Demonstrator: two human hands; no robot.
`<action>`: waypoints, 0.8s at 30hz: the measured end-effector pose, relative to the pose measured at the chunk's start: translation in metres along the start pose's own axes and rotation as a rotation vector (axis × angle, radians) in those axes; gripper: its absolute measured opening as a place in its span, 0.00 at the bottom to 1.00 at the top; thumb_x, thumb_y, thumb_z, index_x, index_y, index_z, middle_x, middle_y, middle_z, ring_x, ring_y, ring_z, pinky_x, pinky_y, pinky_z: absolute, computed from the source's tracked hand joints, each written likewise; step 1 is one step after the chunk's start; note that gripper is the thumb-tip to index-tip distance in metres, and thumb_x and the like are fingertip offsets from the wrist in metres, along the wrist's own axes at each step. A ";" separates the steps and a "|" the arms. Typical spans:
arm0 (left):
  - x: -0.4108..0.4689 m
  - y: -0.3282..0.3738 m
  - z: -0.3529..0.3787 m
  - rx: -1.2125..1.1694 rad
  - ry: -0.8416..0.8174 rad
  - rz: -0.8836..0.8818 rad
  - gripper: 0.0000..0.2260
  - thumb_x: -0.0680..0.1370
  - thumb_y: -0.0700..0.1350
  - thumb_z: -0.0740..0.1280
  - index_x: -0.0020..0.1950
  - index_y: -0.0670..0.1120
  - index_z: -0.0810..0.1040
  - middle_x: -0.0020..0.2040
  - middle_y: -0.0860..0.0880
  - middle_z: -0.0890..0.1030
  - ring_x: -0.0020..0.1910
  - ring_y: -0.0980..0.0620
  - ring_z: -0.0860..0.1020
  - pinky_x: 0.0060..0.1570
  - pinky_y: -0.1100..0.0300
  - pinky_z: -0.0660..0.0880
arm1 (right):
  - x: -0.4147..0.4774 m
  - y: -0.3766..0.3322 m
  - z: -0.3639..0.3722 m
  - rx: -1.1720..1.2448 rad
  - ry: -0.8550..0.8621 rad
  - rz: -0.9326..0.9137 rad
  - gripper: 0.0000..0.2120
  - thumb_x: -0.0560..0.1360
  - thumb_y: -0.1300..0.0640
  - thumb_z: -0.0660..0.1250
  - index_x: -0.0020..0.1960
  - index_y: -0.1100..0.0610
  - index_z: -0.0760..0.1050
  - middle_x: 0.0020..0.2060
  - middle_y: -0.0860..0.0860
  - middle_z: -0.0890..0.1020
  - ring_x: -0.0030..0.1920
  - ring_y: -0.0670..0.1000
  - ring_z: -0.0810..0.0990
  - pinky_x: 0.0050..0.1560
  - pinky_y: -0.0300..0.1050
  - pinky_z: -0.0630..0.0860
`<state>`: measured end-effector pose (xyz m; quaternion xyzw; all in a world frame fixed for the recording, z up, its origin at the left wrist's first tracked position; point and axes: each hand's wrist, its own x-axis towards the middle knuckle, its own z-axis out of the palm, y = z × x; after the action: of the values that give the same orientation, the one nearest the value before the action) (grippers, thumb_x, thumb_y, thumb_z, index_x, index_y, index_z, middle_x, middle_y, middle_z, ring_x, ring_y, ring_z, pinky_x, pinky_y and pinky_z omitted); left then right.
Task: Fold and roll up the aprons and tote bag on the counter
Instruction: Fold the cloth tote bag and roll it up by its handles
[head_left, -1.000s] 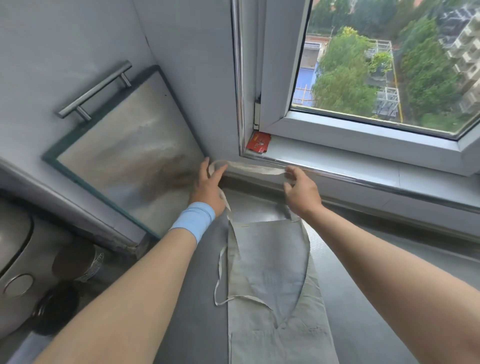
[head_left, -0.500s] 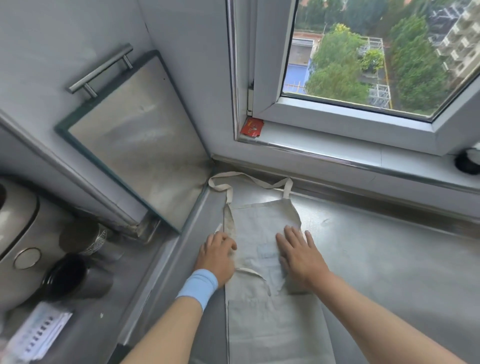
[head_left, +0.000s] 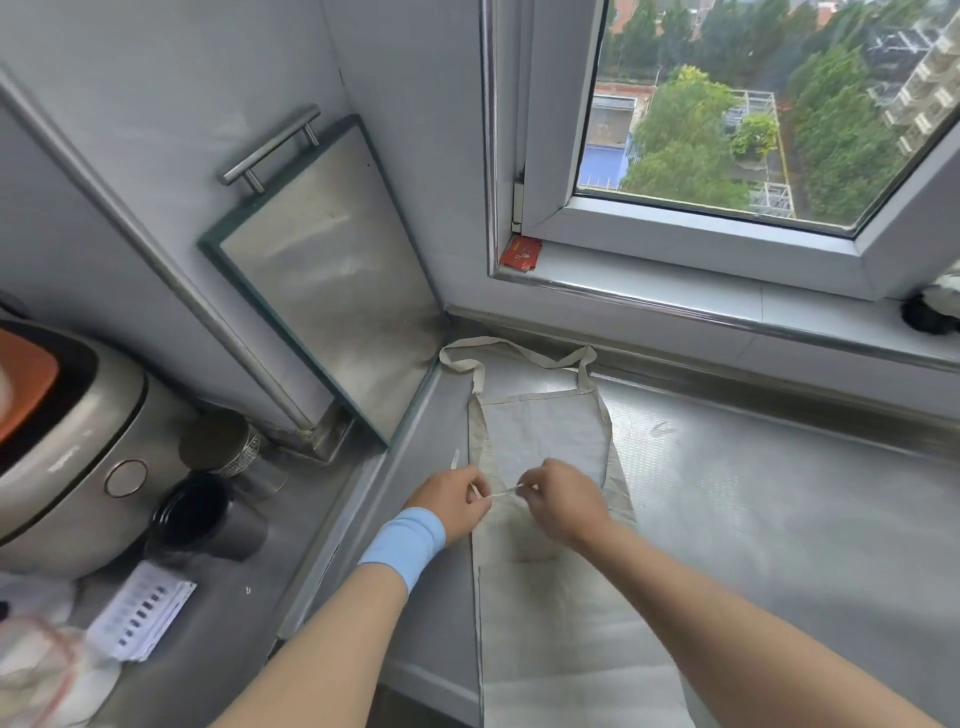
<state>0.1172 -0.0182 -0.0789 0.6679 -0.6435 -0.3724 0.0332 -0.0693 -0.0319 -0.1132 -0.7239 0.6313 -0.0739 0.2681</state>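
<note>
A pale cloth apron (head_left: 545, 441) is laid flat on the shiny grey metal counter (head_left: 753, 499), in the middle of the frame, with its looped neck strap (head_left: 519, 353) spread out near the window sill (head_left: 675, 306). The cloth looks soft, thin and a little wrinkled. A thin white tie string (head_left: 504, 493) is pinched between the closed fingers of the left hand (head_left: 457, 499) and the right hand (head_left: 561, 504), just above the apron. A blue wristband (head_left: 405, 540) is worn on the left wrist. A round silver cooker (head_left: 67, 441) is seen at the left edge.
</note>
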 end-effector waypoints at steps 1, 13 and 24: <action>-0.002 0.001 -0.006 -0.011 -0.052 -0.027 0.01 0.75 0.47 0.66 0.43 0.53 0.77 0.34 0.56 0.80 0.35 0.56 0.77 0.37 0.66 0.71 | 0.002 0.006 -0.008 0.071 -0.008 0.105 0.11 0.77 0.50 0.64 0.52 0.51 0.83 0.48 0.50 0.84 0.51 0.54 0.80 0.48 0.45 0.74; -0.006 0.046 0.030 -0.896 -0.227 -0.434 0.14 0.81 0.35 0.59 0.67 0.37 0.69 0.52 0.43 0.76 0.36 0.45 0.83 0.25 0.66 0.70 | -0.016 0.041 -0.053 0.639 -0.076 0.460 0.28 0.77 0.66 0.58 0.76 0.56 0.62 0.50 0.53 0.80 0.33 0.55 0.83 0.24 0.38 0.70; -0.061 0.047 0.050 -0.137 -0.075 0.017 0.06 0.73 0.44 0.65 0.40 0.55 0.79 0.41 0.57 0.80 0.41 0.54 0.79 0.44 0.65 0.73 | -0.115 0.042 -0.037 0.023 -0.220 0.097 0.13 0.71 0.58 0.60 0.49 0.46 0.81 0.47 0.44 0.82 0.50 0.48 0.79 0.45 0.37 0.70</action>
<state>0.0577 0.0498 -0.0623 0.6443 -0.6230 -0.4398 0.0578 -0.1446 0.0641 -0.0760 -0.6932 0.6313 0.0117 0.3475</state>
